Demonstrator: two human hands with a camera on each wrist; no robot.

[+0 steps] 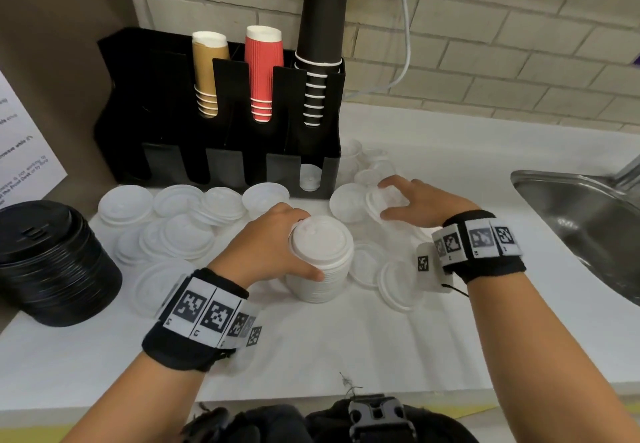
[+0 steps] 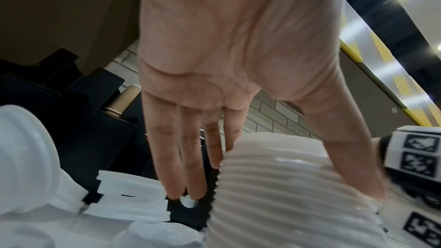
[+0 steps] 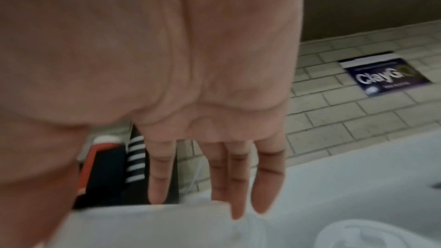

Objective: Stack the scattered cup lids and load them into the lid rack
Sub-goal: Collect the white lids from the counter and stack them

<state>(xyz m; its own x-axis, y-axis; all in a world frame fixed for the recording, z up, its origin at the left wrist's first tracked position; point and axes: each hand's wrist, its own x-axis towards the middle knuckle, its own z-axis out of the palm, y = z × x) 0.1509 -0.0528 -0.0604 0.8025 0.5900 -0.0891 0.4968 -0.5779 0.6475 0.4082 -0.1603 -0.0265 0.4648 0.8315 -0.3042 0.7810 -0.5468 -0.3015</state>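
The left hand is gripping the white lid stack standing on the counter in the middle of the scene, thumb on the near side and fingers wrapping the far left side; the left wrist view is showing the stack's ribbed edge under the thumb. The right hand is reaching over a single lid just right of the stack and farther away, thumb and fingers spreading around it and touching its edges; whether it is actually pinching the lid I cannot tell, since the right wrist view is blurring and showing only nearly straight fingers above a white surface. Loose lids are lying scattered and overlapping to the left of the stack and around the right hand. The black rack is standing at the far left against the brick wall, holding brown cups, red cups and black cups above, with one white lid showing in its rightmost lower slot. A stack of black lids is sitting near left, and a steel sink is lying at the right.
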